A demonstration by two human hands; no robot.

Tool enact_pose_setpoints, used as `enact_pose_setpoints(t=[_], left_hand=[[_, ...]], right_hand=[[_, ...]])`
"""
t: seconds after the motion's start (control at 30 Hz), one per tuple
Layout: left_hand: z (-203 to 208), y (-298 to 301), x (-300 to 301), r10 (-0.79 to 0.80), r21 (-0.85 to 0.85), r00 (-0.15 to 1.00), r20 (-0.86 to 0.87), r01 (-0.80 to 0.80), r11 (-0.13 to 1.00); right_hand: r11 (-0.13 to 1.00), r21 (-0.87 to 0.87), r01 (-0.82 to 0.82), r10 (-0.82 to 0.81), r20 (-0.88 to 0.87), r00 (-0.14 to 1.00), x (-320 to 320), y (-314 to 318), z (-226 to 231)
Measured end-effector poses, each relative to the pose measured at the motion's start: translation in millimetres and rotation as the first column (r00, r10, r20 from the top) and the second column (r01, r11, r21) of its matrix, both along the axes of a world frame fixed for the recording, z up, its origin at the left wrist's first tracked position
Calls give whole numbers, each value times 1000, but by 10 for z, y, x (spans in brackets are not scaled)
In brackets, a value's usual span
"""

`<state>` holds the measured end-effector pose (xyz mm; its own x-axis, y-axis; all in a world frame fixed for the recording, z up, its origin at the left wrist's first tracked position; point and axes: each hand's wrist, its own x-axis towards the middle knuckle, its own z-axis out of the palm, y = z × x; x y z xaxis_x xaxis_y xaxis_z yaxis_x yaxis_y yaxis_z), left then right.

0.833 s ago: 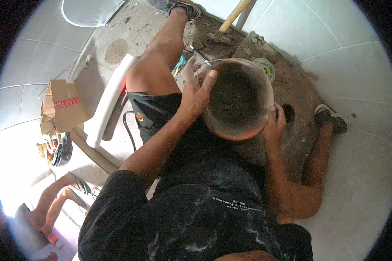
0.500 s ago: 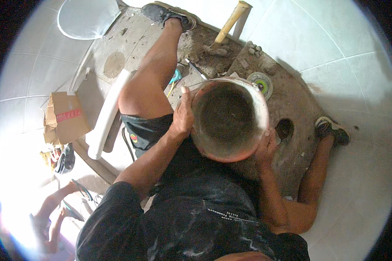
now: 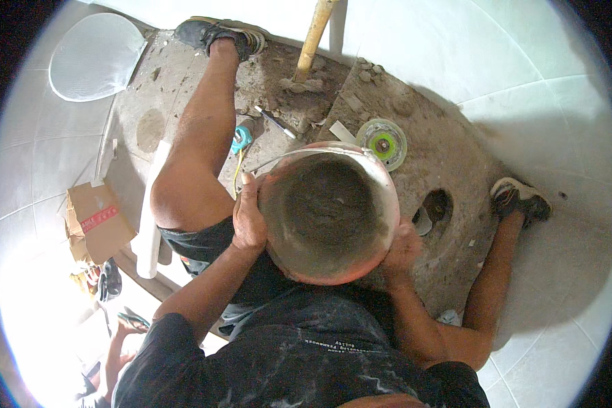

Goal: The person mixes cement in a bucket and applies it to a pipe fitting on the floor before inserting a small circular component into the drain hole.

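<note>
Between my legs is a round bucket (image 3: 381, 194), its mouth tilted up at me. The outside is reddish and the inner wall is caked pale grey. Dark grey cement-like material (image 3: 336, 197) covers the bottom. My left hand (image 3: 249, 221) presses against the bucket's left side, thumb pointing up along it and the other fingers hidden behind. On the lower right side, my right hand (image 3: 402, 250) grips the bucket with curled fingers, slightly blurred. A thin wire handle (image 3: 279, 158) lies across the far rim.
Beyond the bucket lie a clear tape roll (image 3: 382, 144), a marker pen (image 3: 275, 122) and a teal tape measure (image 3: 241, 139). A wooden-handled hammer (image 3: 313, 44) stands farther off. A hole (image 3: 436, 206) opens at right. White pipe (image 3: 149, 231) and a cardboard box (image 3: 100, 221) are left; another person's limb (image 3: 115, 347) shows lower left.
The bucket and both hands have shifted left and down in view, while the surroundings also shifted as the view moved. More of the tape roll and the floor hole shows.
</note>
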<state>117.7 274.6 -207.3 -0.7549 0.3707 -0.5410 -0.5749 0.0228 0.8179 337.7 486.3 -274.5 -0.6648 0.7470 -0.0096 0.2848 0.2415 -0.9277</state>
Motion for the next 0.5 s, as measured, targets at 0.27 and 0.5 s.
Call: enact_pose_setpoints(t=[0.27, 0.5], left_hand=[[-102, -90, -18, 39, -10, 998, 45, -39, 999], [-253, -75, -29, 51, 124, 993, 107, -65, 990]], right_hand=[[850, 411, -330, 215, 301, 929, -1491, 1420, 1067], [450, 244, -859, 541, 691, 480, -2993, 1562, 479]])
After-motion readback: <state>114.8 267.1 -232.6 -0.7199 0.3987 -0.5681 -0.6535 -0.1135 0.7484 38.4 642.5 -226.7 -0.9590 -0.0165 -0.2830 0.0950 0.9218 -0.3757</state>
